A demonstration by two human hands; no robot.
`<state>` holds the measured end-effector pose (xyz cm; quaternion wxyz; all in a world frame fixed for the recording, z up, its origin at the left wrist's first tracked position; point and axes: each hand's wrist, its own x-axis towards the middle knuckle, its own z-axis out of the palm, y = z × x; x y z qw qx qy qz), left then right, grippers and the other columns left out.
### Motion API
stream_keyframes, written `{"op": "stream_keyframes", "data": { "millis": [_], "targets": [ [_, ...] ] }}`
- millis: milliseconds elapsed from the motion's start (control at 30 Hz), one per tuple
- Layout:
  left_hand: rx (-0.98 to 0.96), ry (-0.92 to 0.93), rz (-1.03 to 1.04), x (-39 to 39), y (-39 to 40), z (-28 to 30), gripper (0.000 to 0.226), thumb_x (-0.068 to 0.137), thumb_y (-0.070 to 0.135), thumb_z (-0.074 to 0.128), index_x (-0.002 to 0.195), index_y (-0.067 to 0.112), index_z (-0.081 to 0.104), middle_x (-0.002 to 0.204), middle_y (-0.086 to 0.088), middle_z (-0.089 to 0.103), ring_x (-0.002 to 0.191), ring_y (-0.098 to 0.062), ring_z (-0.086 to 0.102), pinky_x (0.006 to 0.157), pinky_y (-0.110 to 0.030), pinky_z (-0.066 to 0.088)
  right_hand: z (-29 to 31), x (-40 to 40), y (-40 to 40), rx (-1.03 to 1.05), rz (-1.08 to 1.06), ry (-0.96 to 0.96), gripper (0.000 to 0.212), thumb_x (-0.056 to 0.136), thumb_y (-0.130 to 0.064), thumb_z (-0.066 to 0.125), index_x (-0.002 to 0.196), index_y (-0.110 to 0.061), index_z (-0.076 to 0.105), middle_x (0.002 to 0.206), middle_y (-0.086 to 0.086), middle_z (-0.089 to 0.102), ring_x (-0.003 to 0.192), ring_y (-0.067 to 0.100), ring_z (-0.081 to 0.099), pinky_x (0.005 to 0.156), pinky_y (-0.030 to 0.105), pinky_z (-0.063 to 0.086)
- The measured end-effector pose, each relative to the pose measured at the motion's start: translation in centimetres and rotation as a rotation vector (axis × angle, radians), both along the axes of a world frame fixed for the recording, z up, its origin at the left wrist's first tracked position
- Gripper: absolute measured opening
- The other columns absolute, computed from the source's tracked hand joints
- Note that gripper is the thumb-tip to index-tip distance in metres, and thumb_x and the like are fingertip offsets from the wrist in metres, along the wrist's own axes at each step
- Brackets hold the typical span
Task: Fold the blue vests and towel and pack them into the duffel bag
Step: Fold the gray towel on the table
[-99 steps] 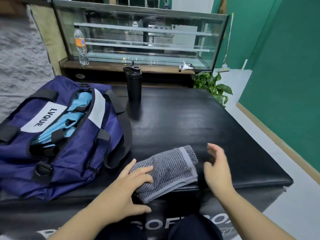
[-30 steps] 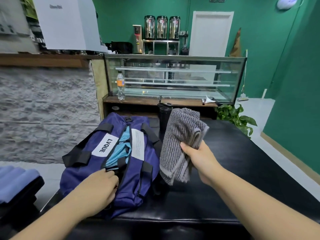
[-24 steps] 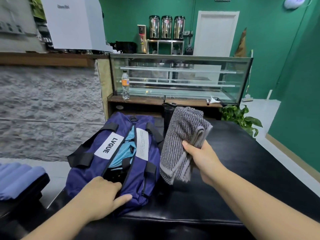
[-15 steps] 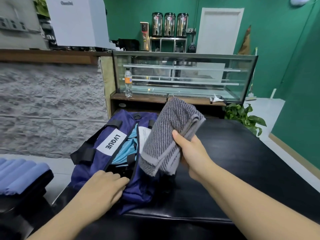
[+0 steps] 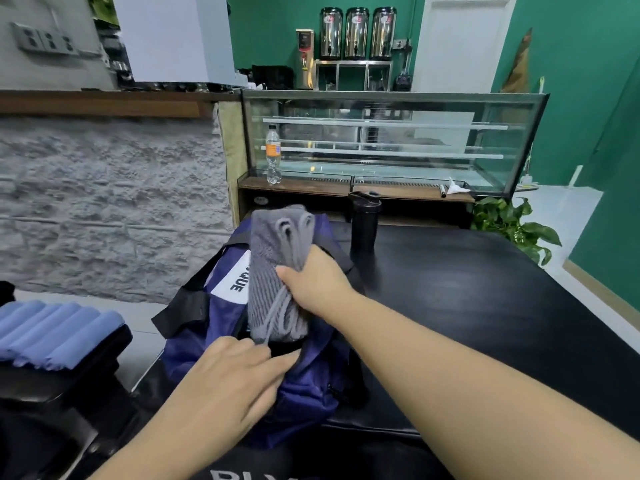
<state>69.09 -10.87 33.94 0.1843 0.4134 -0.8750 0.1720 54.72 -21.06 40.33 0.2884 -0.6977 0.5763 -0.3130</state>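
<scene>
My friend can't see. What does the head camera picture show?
A right hand lowers a folded grey towel into an open navy duffel bag on a black table, while the left hand touches the bag's opening. A black bottle stands behind.

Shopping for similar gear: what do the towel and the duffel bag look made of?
Towel: grey ribbed terry, probably cotton or microfibre; matte, with a soft looped pile and smooth hem bands. Duffel bag: navy woven synthetic, likely nylon or polyester; thin, creased, faintly shiny, with black webbing straps.
</scene>
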Motion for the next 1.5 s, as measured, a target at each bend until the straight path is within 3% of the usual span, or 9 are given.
{"op": "stream_keyframes", "data": {
  "millis": [133, 267, 733, 900, 1033, 1167, 1300, 1400, 1500],
  "targets": [
    [-0.036, 0.054, -0.010, -0.3, 0.3, 0.5, 0.028, 0.099, 0.039, 0.031, 0.114, 0.029, 0.052, 0.070, 0.012, 0.048, 0.068, -0.009, 0.039, 0.066, -0.022, 0.026, -0.6, 1.3, 1.8, -0.049, 0.264, 0.087, 0.044, 0.091, -0.031, 0.062, 0.124, -0.008, 0.044, 0.125, 0.014, 0.057, 0.115, 0.031, 0.054, 0.093, 0.036, 0.044],
    [-0.040, 0.058, 0.022, 0.0, 0.5, 1.0, 0.028, 0.099, 0.041, 0.028, 0.104, 0.031, 0.054, 0.071, 0.015, 0.048, 0.070, -0.006, 0.040, 0.066, -0.023, 0.029, 0.3, -0.2, 2.3, 0.036, 0.472, 0.026, 0.042, 0.092, -0.020, 0.062, 0.130, -0.010, 0.047, 0.130, 0.007, 0.057, 0.115, 0.016, 0.053, 0.090, 0.021, 0.039],
    [-0.108, -0.086, 0.085, 4.4, -0.6, 2.1, 0.029, 0.094, 0.046, 0.037, 0.080, 0.033, 0.058, 0.072, 0.015, 0.047, 0.073, -0.006, 0.046, 0.074, -0.027, 0.021, 0.2, -1.5, 0.9, 0.012, 0.648, 0.869, 0.043, 0.097, -0.028, 0.055, 0.133, -0.006, 0.048, 0.132, 0.014, 0.056, 0.119, 0.031, 0.052, 0.090, 0.029, 0.037],
    [-0.160, -0.069, 0.146, 5.5, -1.3, 3.7, 0.039, 0.087, 0.058, 0.038, 0.069, 0.028, 0.058, 0.072, 0.014, 0.052, 0.082, -0.010, 0.045, 0.077, -0.030, 0.019, -1.0, -0.4, 1.8, -0.092, 0.664, 1.062, 0.035, 0.094, -0.004, 0.048, 0.129, -0.005, 0.050, 0.130, 0.014, 0.055, 0.115, 0.031, 0.055, 0.081, 0.029, 0.038],
    [-0.077, -0.045, 0.076, 5.1, -1.6, 2.8, 0.042, 0.091, 0.061, 0.033, 0.073, 0.030, 0.055, 0.081, 0.017, 0.052, 0.090, -0.010, 0.045, 0.077, -0.028, 0.025, -2.3, -0.2, 2.1, -0.099, 0.670, 0.972, 0.034, 0.092, -0.006, 0.052, 0.126, -0.011, 0.051, 0.128, 0.011, 0.057, 0.115, 0.030, 0.055, 0.088, 0.036, 0.043],
    [0.028, 0.089, 0.031, 5.1, -1.7, 1.7, 0.035, 0.093, 0.061, 0.034, 0.077, 0.033, 0.047, 0.091, 0.024, 0.047, 0.094, -0.007, 0.042, 0.079, -0.025, 0.028, -2.4, -1.4, 2.2, -0.092, 0.631, 0.564, 0.052, 0.082, -0.023, 0.072, 0.129, -0.021, 0.049, 0.126, 0.007, 0.059, 0.111, 0.026, 0.052, 0.084, 0.031, 0.038],
    [0.100, 0.238, -0.033, 4.3, -1.3, 1.5, 0.028, 0.094, 0.058, 0.037, 0.079, 0.035, 0.041, 0.092, 0.026, 0.044, 0.101, -0.003, 0.041, 0.089, -0.016, 0.031, -3.1, -1.2, 3.4, -0.288, 0.691, 0.644, 0.010, 0.086, -0.021, 0.064, 0.080, -0.022, 0.056, 0.084, -0.001, 0.056, 0.084, 0.023, 0.051, 0.067, 0.032, 0.035],
    [0.109, 0.352, -0.053, 2.6, -1.1, 2.2, 0.025, 0.092, 0.057, 0.041, 0.080, 0.036, 0.046, 0.092, 0.024, 0.047, 0.104, -0.004, 0.042, 0.091, -0.011, 0.028, -3.6, 0.1, 4.2, -0.342, 0.715, 0.856, 0.017, 0.094, -0.012, 0.050, 0.105, -0.016, 0.063, 0.104, 0.005, 0.061, 0.091, 0.025, 0.055, 0.066, 0.030, 0.033],
    [0.129, 0.390, -0.005, 2.4, -1.5, 2.4, 0.034, 0.088, 0.067, 0.039, 0.080, 0.036, 0.051, 0.103, 0.026, 0.047, 0.107, -0.001, 0.039, 0.095, -0.009, 0.024, -3.5, 0.3, 3.8, -0.253, 0.731, 0.738, 0.023, 0.096, -0.016, 0.052, 0.114, -0.005, 0.061, 0.115, 0.015, 0.063, 0.103, 0.030, 0.058, 0.072, 0.030, 0.034]
  ]
}}
